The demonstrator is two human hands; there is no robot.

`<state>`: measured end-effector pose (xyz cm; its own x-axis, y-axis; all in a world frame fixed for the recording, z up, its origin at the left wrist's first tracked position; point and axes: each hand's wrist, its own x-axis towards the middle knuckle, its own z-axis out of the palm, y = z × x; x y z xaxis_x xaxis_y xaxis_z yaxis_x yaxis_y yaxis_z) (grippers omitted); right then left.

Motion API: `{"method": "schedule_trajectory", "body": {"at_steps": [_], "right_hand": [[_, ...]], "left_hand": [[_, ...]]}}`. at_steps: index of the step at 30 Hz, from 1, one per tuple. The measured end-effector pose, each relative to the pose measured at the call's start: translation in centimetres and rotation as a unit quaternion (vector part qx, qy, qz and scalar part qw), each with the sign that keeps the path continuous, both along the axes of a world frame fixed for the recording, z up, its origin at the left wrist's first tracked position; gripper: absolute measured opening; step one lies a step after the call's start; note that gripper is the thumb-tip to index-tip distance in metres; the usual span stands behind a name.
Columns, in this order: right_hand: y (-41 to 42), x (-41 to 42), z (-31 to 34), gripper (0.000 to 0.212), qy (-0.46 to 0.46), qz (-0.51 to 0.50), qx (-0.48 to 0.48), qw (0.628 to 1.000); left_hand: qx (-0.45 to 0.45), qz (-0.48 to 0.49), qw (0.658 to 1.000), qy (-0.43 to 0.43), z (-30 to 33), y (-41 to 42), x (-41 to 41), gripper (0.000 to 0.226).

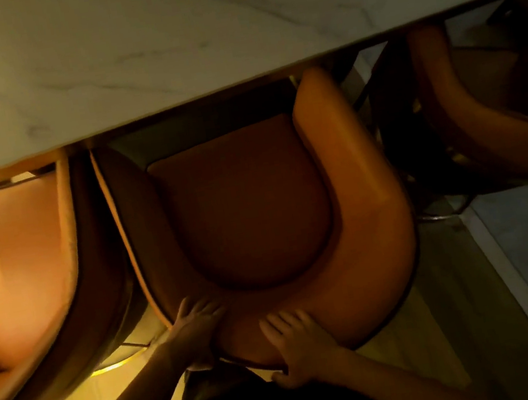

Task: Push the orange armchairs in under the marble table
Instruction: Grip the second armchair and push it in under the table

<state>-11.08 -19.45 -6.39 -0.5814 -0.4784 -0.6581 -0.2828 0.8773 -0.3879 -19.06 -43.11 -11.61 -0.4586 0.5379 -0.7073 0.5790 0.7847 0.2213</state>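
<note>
A white marble table [195,37] fills the top of the view. The middle orange armchair [247,209] stands right in front of me, its seat front and arm tips under the table edge. My left hand [196,328] grips the left part of its curved backrest, fingers over the top and thumb outside. My right hand [299,343] holds the backrest beside it, fingers on top, thumb tucked behind. A second orange armchair [5,258] stands close on the left. A third orange armchair [486,130] sits on the right, partly under the table.
The left armchair almost touches the middle one. A dark gap with metal chair legs [430,208] separates the middle and right chairs. Pale floor [525,262] shows at the lower right. The light is dim and yellowish.
</note>
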Motion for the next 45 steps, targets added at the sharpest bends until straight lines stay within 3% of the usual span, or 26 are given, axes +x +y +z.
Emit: {"method": "schedule_trajectory", "body": {"at_steps": [4, 12, 18, 29, 38, 41, 45], "right_hand": [[4.0, -1.4, 0.8, 0.089, -0.011, 0.062, -0.076, 0.995], [13.5, -1.7, 1.1, 0.097, 0.031, 0.102, -0.024, 0.994], [15.2, -1.4, 0.3, 0.097, 0.037, 0.075, 0.01, 0.996], [15.1, -2.0, 1.3, 0.102, -0.005, 0.1, 0.062, 0.993], [21.0, -6.0, 1.1, 0.103, -0.04, 0.179, 0.036, 0.982], [23.6, -7.7, -0.3, 0.105, -0.041, 0.223, 0.015, 0.974], [27.3, -10.0, -1.9, 0.106, -0.032, 0.269, -0.006, 0.963]], "left_hand": [[-0.033, 0.062, 0.997, -0.014, 2.1, 3.9, 2.7, 0.109], [0.019, 0.088, 0.995, -0.054, 4.0, 13.8, 6.1, 0.112], [0.075, 0.106, 0.991, -0.044, 3.4, 14.0, 6.2, 0.11], [0.099, 0.099, 0.99, -0.013, 2.7, 13.9, 6.7, 0.109], [0.045, 0.03, 0.998, -0.04, 3.0, 15.9, 5.6, 0.111], [0.023, 0.05, 0.997, -0.062, 3.6, 16.7, 5.5, 0.128], [-0.005, 0.144, 0.989, -0.041, 4.5, 19.0, 6.9, 0.119]]}}
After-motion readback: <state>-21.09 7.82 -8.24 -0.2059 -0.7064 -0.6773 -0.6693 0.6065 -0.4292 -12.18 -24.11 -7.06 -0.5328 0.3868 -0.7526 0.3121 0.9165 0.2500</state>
